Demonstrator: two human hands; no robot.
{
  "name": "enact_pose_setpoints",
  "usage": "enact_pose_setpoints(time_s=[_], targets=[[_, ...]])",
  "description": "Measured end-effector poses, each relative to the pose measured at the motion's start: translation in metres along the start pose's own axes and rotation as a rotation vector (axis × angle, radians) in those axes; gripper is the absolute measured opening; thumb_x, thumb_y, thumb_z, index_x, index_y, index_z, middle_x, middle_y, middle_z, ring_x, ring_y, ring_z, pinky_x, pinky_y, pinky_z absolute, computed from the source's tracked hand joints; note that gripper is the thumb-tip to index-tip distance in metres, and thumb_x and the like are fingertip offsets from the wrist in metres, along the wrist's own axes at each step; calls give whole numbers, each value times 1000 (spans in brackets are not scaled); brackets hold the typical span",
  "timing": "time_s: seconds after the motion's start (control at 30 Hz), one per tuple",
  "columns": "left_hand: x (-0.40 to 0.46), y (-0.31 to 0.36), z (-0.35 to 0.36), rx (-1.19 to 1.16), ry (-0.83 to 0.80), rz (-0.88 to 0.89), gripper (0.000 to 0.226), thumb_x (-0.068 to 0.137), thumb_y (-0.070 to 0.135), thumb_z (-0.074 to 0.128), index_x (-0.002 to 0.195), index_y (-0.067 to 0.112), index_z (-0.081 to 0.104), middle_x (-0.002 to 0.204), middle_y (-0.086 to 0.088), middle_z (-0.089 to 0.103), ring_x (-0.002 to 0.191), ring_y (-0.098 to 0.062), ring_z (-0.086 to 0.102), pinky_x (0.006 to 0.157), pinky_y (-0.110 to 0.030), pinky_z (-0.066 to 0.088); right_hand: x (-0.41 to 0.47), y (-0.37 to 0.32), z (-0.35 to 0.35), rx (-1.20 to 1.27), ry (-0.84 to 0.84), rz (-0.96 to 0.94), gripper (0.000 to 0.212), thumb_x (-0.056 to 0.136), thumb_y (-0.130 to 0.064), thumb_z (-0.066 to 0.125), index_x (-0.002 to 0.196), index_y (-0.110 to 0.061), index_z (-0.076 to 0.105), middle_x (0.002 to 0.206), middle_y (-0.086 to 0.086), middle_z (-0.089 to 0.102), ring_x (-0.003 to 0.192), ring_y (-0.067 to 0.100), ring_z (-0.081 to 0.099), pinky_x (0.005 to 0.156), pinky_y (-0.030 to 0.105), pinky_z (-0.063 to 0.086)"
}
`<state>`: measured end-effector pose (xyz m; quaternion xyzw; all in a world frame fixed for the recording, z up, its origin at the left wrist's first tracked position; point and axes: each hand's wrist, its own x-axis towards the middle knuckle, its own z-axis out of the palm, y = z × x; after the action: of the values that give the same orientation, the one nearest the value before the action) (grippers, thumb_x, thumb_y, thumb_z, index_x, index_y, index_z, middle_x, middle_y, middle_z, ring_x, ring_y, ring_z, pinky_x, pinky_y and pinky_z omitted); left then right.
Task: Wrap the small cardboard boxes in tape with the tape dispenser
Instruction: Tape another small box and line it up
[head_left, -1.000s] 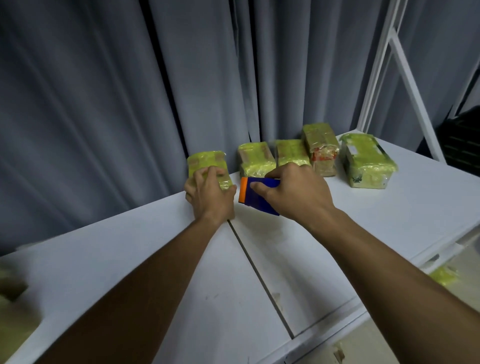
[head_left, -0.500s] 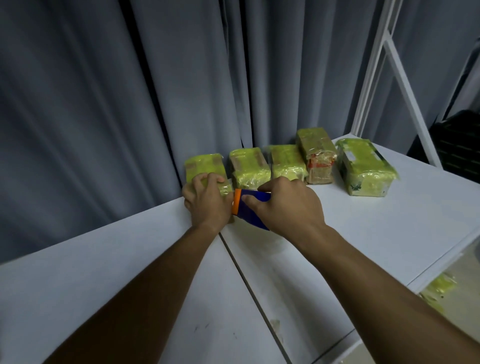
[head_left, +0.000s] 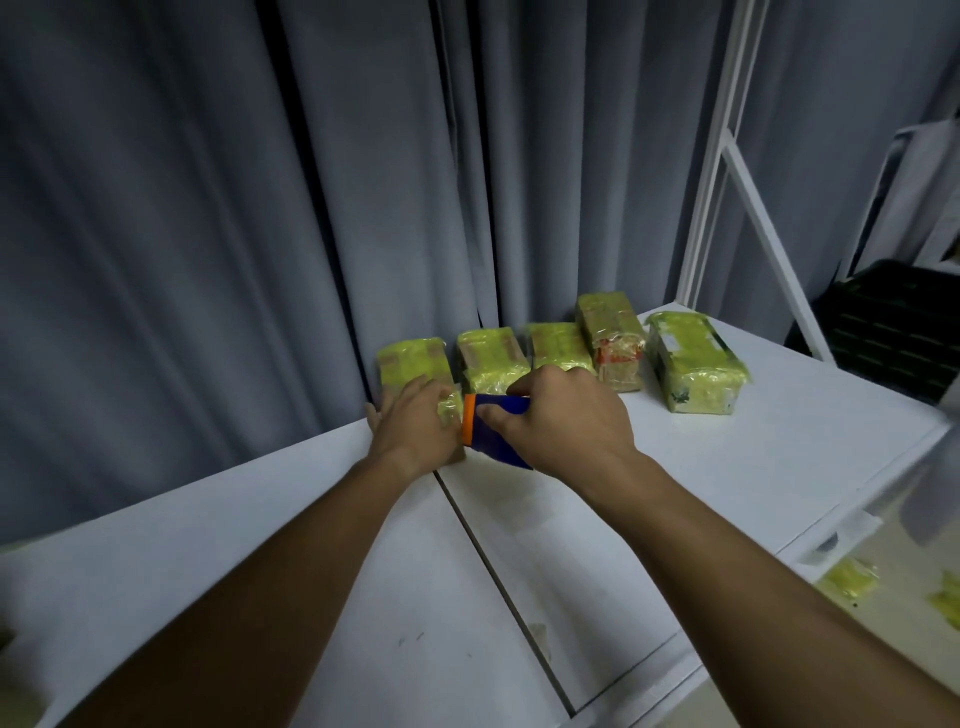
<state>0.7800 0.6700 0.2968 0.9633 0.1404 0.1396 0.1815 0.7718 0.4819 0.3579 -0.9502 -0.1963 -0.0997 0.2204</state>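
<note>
Several small boxes wrapped in yellow-green tape stand in a row at the back of the white table (head_left: 727, 467). My left hand (head_left: 415, 423) rests on the near end of the leftmost box (head_left: 413, 361), fingers spread over it. My right hand (head_left: 563, 415) grips the blue tape dispenser (head_left: 498, 431), whose orange edge touches that box beside my left hand. Further boxes follow to the right: one (head_left: 488, 356), one (head_left: 558, 345), a taller one with a red label (head_left: 610, 338) and the largest (head_left: 693, 361).
Grey curtains hang right behind the table. A seam (head_left: 498, 561) splits the tabletop. A white frame (head_left: 727, 156) rises at the back right, with a dark crate (head_left: 904, 332) beyond it. Yellow tape scraps (head_left: 852, 577) lie on the floor at the right.
The view has shifted slightly. My left hand has slid toward the box's left near corner with its fingers spreading. The dispenser stays pressed against the leftmost box.
</note>
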Motion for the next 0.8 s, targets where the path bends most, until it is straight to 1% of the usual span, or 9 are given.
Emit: enact_pose_setpoints(time_s=[0.07, 0.13, 0.27, 0.37, 0.43, 0.53, 0.6, 0.7, 0.8], targets=[[-16, 3, -14, -9, -4, 45, 45, 75, 40, 74, 117, 32, 61, 124, 3, 60, 122, -26, 48, 103, -47, 40, -9, -5, -8, -19, -9, -20, 46, 89, -63, 58, 103, -23, 76, 98, 5, 73, 88, 26, 67, 72, 38, 57], [-32, 3, -27, 16, -22, 65, 46, 78, 40, 74, 119, 26, 61, 124, 1, 61, 120, -25, 49, 98, -40, 44, -19, -12, -15, -36, -20, -45, 46, 90, -62, 58, 104, -23, 76, 97, 4, 73, 89, 26, 67, 73, 38, 57], [-73, -9, -56, 59, -73, 52, 33, 83, 39, 67, 113, 29, 63, 118, 3, 62, 111, -23, 54, 89, -41, 51, -43, -31, -19, -17, -36, -95, 45, 89, -62, 59, 103, -23, 75, 95, 2, 73, 85, 23, 68, 74, 38, 59], [-108, -22, -78, 94, -88, 43, 32, 88, 32, 62, 119, 27, 61, 121, 3, 61, 114, -22, 54, 92, -41, 51, -62, -51, -15, 23, -62, -124, 47, 86, -64, 61, 99, -22, 76, 91, 1, 73, 81, 22, 68, 72, 38, 60], [-130, -34, -92, 142, -77, 16, 35, 89, 34, 62, 124, 28, 58, 127, 2, 59, 118, -21, 52, 95, -39, 50, -74, -68, -10, 36, -96, -146, 47, 85, -65, 61, 98, -22, 77, 90, 2, 73, 81, 23, 68, 71, 36, 59], [-159, -52, -112, 185, -67, -44, 37, 90, 35, 62, 126, 27, 57, 130, 2, 58, 118, -20, 52, 94, -37, 50, -92, -97, -6, 56, -149, -197, 46, 85, -65, 62, 100, -24, 77, 94, 1, 73, 81, 22, 64, 64, 29, 49], [-176, -65, -126, 205, -55, -85, 39, 91, 36, 62, 128, 26, 56, 132, 3, 57, 117, -19, 54, 94, -33, 50, -101, -115, -4, 70, -168, -233, 44, 86, -64, 62, 99, -24, 77, 94, 1, 73, 79, 21, 62, 63, 27, 45], [-198, -86, -147, 236, -22, -133, 38, 92, 38, 62, 129, 29, 55, 135, 5, 55, 119, -17, 54, 95, -31, 46, -113, -140, 3, 96, -183, -278, 47, 87, -64, 62, 110, -25, 75, 103, 0, 74, 89, 20, 66, 66, 28, 48], [-218, -110, -168, 259, 5, -175, 35, 92, 39, 59, 126, 31, 56, 133, 7, 57, 119, -16, 54, 95, -32, 48, -123, -163, 11, 103, -186, -333, 51, 87, -65, 62, 120, -27, 71, 115, -2, 72, 100, 20, 67, 73, 30, 53]])
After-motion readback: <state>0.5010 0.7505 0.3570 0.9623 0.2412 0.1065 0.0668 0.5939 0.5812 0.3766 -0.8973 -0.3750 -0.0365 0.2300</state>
